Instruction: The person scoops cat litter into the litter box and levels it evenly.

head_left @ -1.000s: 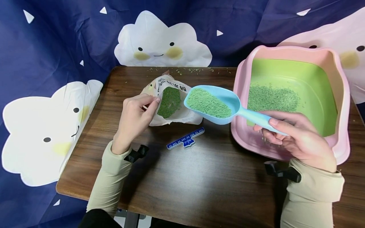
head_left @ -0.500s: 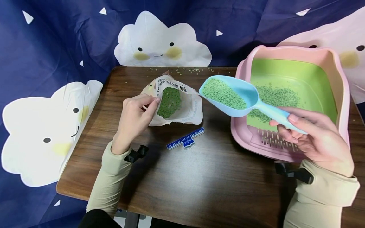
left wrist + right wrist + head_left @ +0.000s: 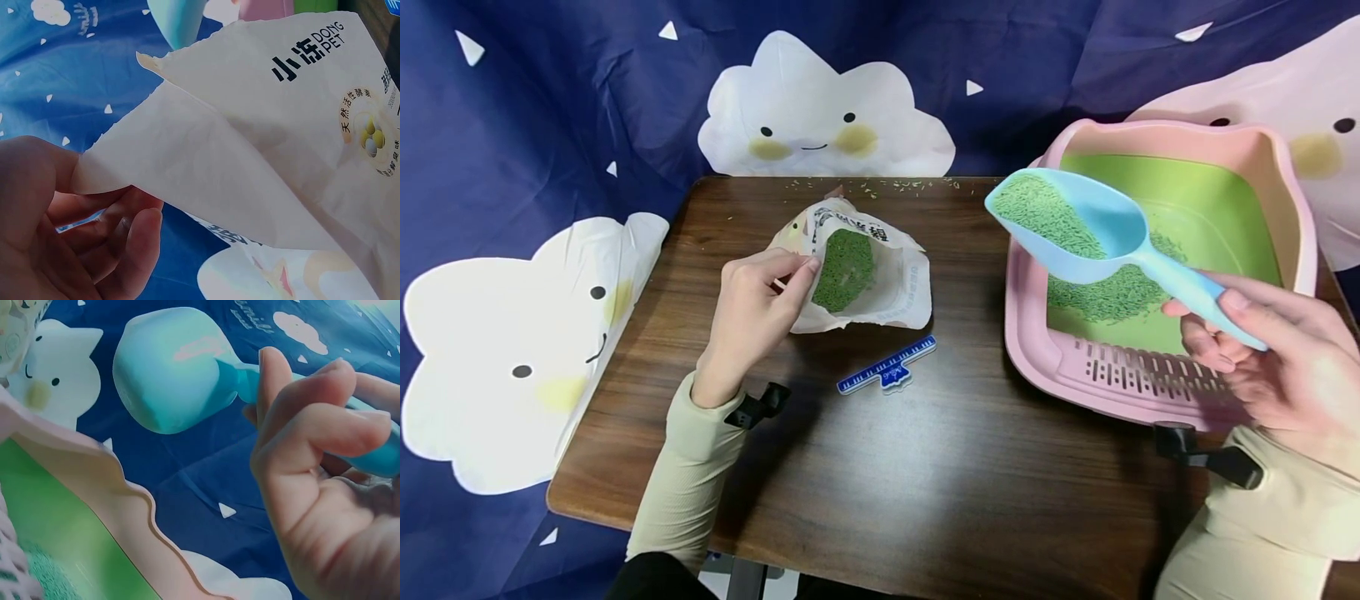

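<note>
My right hand [image 3: 1285, 358] grips the handle of a light blue scoop [image 3: 1120, 221], its bowl loaded with green litter pellets [image 3: 1048, 215]. The scoop hangs over the left side of a pink litter box [image 3: 1033, 367], whose green floor carries a patch of the same pellets. In the right wrist view the fingers [image 3: 325, 434] curl round the handle, and the underside of the scoop [image 3: 169, 375] shows. Over at the left, my left hand [image 3: 756, 308] pinches the torn edge of a white paper litter bag [image 3: 910, 287], holding its mouth wide. Green pellets lie inside the bag.
A blue bag clip [image 3: 887, 365] with a piano-key pattern lies on the brown wooden table [image 3: 940, 492], in front of the bag. Loose pellets are scattered along the table's back edge. A dark blue cloth [image 3: 1030, 50] with clouds hangs behind.
My right hand has carried the loaded scoop rightward and slightly up, from beside the bag to over the litter box. The left hand stays at the bag's edge.
</note>
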Demonstrator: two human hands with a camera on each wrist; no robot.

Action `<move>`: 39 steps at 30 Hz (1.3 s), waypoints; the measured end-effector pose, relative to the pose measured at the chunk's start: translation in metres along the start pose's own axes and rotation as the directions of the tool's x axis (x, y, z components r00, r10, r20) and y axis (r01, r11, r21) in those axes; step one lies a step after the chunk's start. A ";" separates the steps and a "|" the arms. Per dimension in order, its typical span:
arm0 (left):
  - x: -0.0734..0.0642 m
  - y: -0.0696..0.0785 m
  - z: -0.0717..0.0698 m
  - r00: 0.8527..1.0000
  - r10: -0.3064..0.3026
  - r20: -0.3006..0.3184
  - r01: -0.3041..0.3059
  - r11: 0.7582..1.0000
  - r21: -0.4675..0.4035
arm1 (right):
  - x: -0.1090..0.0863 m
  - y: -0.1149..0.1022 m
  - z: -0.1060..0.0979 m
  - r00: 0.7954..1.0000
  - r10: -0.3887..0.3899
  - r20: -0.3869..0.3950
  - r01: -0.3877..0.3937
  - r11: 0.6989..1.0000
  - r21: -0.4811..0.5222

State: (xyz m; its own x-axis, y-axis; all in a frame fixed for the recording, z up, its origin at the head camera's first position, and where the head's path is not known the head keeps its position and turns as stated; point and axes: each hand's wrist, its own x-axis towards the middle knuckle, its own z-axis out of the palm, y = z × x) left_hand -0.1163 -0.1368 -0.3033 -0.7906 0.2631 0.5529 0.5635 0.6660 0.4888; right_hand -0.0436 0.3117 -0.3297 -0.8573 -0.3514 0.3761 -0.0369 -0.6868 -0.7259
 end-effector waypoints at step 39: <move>0.000 0.000 0.000 1.000 0.011 -0.001 -0.011 1.000 0.000 | -0.016 -0.007 -0.032 0.964 0.028 -0.264 0.062 0.943 0.328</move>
State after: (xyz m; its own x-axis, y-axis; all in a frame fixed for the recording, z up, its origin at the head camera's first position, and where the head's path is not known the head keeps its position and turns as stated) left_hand -0.1160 -0.1366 -0.3036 -0.7843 0.2695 0.5587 0.5720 0.6629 0.4831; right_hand -0.0459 0.3419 -0.3492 -0.9631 -0.1902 0.1904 0.0801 -0.8779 -0.4721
